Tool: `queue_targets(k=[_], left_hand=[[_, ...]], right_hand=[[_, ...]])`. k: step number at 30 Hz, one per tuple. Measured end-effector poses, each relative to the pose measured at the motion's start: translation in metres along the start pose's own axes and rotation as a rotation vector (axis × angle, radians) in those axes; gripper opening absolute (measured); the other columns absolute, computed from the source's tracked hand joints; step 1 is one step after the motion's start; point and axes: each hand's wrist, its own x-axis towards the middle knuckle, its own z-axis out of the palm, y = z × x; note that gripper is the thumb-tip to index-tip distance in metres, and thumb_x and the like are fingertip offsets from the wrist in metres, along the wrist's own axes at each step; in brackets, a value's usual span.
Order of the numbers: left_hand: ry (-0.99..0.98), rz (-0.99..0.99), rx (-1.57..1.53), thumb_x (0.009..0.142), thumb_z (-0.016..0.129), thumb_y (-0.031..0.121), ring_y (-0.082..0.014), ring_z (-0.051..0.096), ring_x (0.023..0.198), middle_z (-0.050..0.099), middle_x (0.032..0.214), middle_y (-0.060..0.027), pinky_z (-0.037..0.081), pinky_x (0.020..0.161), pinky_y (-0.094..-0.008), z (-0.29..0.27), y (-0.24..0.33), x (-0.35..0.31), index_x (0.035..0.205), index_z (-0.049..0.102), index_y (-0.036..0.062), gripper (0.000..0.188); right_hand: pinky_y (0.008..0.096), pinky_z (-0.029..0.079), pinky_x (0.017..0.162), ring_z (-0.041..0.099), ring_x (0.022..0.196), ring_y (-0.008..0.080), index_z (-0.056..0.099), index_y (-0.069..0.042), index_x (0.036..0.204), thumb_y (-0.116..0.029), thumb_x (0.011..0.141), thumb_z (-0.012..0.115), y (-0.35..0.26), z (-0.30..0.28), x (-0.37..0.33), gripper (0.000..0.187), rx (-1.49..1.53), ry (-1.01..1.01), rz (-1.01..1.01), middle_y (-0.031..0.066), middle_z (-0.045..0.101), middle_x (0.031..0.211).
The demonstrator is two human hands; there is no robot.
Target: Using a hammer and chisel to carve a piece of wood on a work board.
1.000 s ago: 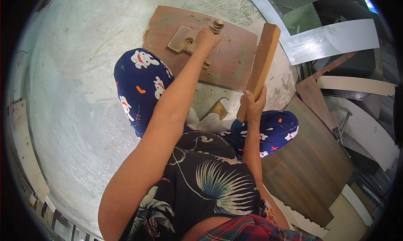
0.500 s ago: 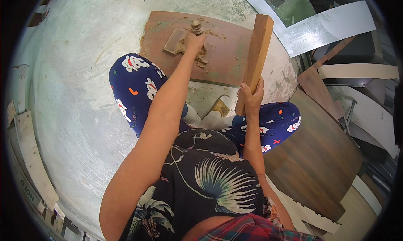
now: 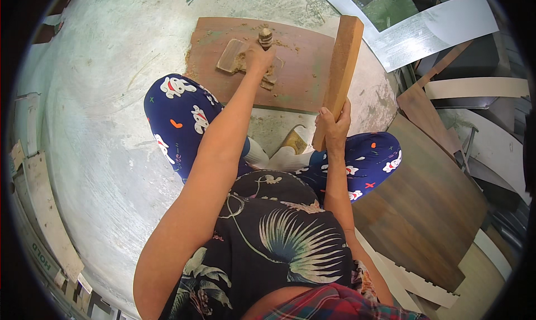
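Note:
I sit on a concrete floor with my legs bent. My left hand (image 3: 259,56) reaches forward and grips a small upright chisel-like tool with a ridged top (image 3: 265,37), standing on a brown board (image 3: 304,69). Beside it on the board lies a small flat wooden block (image 3: 229,55) amid wood chips. My right hand (image 3: 333,127) is shut on the lower end of a long wooden stick (image 3: 340,69), held upright and raised, to the right of the tool.
Pale concrete floor (image 3: 100,130) spreads to the left. Grey and white sheets (image 3: 435,27) lie at the upper right. Dark wood-grain panels (image 3: 430,208) and pale strips are stacked on the right. Board offcuts (image 3: 44,208) line the left rim.
The view has shifted, so board and tool sit lower in the picture. My left hand stays on the tool. The stick in my right hand stands more upright than before.

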Motion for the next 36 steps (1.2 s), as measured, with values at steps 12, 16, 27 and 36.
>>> queue_targets(k=[12, 16, 27, 36], left_hand=[[0.059, -0.086, -0.188, 0.076, 0.073, 0.02, -0.0373, 0.067, 0.093, 0.069, 0.094, -0.0218, 0.051, 0.082, -0.0429, 0.017, -0.025, 0.014, 0.099, 0.063, -0.0026, 0.033], [0.022, -0.093, -0.111, 0.077, 0.073, 0.019, -0.0364, 0.067, 0.094, 0.069, 0.095, -0.021, 0.051, 0.083, -0.0426, 0.017, -0.014, 0.008, 0.1, 0.062, -0.0026, 0.033], [0.144, -0.02, -0.283, 0.081, 0.075, 0.02, -0.0225, 0.071, 0.06, 0.068, 0.074, -0.0112, 0.053, 0.057, -0.0329, 0.013, -0.006, -0.002, 0.091, 0.056, -0.0017, 0.031], [0.22, 0.048, -0.191, 0.081, 0.075, 0.022, -0.0229, 0.07, 0.058, 0.067, 0.072, -0.0124, 0.053, 0.057, -0.0335, 0.029, -0.034, 0.004, 0.089, 0.057, -0.0024, 0.032]], right_hand=[[0.0321, 0.047, 0.09, 0.057, 0.102, 0.0197, 0.043, 0.003, 0.132, -0.016, 0.082, 0.068, 0.0, 0.001, 0.0, 0.059, -0.016, -0.001, -0.006, 0.0132, 0.057, 0.114], [0.0327, 0.047, 0.091, 0.057, 0.103, 0.0204, 0.043, 0.003, 0.133, -0.015, 0.081, 0.068, 0.002, 0.001, 0.0, 0.061, -0.002, 0.014, -0.005, 0.0137, 0.057, 0.116], [0.0328, 0.047, 0.091, 0.057, 0.104, 0.0204, 0.042, 0.004, 0.134, -0.016, 0.081, 0.069, -0.002, 0.004, -0.002, 0.063, -0.029, -0.016, -0.011, 0.0143, 0.057, 0.116], [0.0332, 0.046, 0.093, 0.057, 0.106, 0.0212, 0.041, 0.003, 0.137, -0.018, 0.081, 0.07, -0.002, 0.005, -0.003, 0.066, -0.037, -0.03, -0.002, 0.0152, 0.057, 0.119]])
